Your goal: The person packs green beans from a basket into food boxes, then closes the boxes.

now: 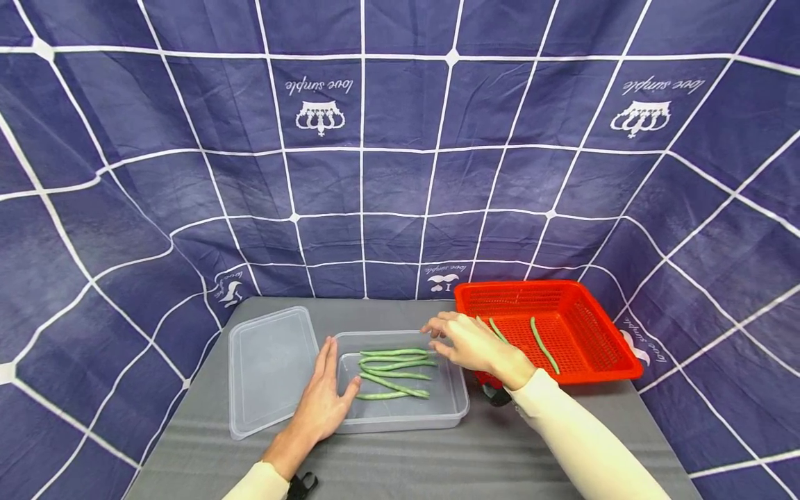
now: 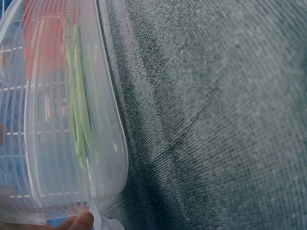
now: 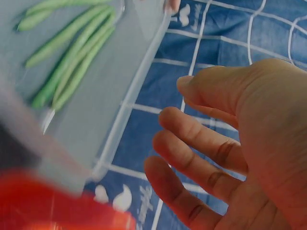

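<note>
Several green beans lie in a clear plastic container in the head view. My left hand is at the container's left end, fingers extended along the side and the thumb over the rim. Only fingertips of it show at the bottom of the left wrist view. Over the container's right end hovers my right hand, between the box and a red basket. The right wrist view shows its fingers loosely bent, with nothing held.
A few more green beans lie in the red basket, partly hidden by the right hand. Left of the container, a translucent lid lies flat on the grey cloth. Blue checked fabric hangs behind and at both sides.
</note>
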Available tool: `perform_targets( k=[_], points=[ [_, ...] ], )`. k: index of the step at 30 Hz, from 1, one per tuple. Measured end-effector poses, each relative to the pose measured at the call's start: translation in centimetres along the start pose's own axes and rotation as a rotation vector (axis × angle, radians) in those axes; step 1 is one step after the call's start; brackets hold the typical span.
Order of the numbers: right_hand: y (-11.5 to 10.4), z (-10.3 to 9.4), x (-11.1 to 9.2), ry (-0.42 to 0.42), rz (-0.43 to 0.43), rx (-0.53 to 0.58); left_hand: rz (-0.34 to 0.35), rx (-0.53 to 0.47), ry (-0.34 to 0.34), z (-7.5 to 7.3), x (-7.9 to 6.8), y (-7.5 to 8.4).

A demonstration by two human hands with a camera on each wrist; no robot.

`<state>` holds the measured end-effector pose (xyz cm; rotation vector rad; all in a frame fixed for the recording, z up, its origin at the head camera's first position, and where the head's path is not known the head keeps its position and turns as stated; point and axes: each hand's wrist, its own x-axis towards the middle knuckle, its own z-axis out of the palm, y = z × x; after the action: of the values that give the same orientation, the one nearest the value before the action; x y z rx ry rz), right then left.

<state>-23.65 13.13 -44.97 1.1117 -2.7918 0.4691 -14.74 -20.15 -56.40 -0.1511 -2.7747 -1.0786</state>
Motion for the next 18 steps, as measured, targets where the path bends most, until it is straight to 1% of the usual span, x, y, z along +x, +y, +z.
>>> perform_targets(
  k=[5,9,13,18],
  points=[
    [2.4,-1.6,-0.9,0.028,0.067,-0.007,0.012,0.011,0.018,0.1,-0.1,-0.1],
    [4.8,-2.6,-1.8,0.05,0.1,-0.001,0.011,0.01,0.022,0.3,-0.3,-0.1],
    [7.5,-3.2,-2.6,0.062,0.122,0.013,-0.007,0.002,0.009,0.3,-0.4,-0.1],
    [11.0,-3.7,-3.4,0.065,0.152,0.042,0.0,0.011,0.016,0.2,-0.2,-0.1]
  ],
)
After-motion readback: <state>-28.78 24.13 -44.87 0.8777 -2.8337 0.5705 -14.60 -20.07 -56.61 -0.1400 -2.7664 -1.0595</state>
